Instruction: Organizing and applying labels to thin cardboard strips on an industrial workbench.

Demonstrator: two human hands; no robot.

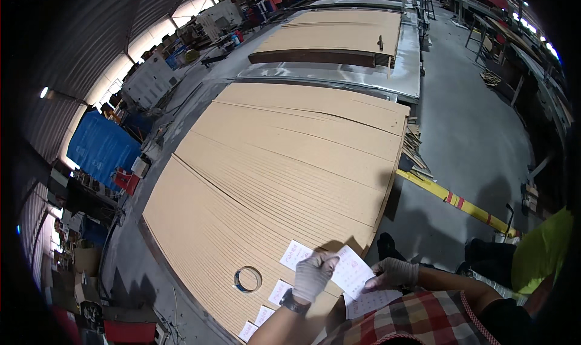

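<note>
Both my hands wear light gloves. My left hand point(315, 276), with a dark watch on the wrist, pinches the upper left side of a white paper sheet point(350, 273) with pinkish handwriting. My right hand point(394, 273) grips the same sheet at its lower right corner. Below it a second written sheet point(363, 305) shows against my checked clothing; what supports it is hidden. On the grooved tan board point(260, 157) lie several small written slips, among them one slip point(295, 254) beside my left hand and another slip point(279, 291). A roll of tape point(247, 279) lies left of them.
Beyond the near board another tan board point(339, 33) rests on a metal table point(405, 78). A yellow beam point(454, 201) sits right of the board, near scrap strips point(413, 148). A person in a yellow-green top point(541, 254) is at the right. A blue tarp point(103, 145) hangs left.
</note>
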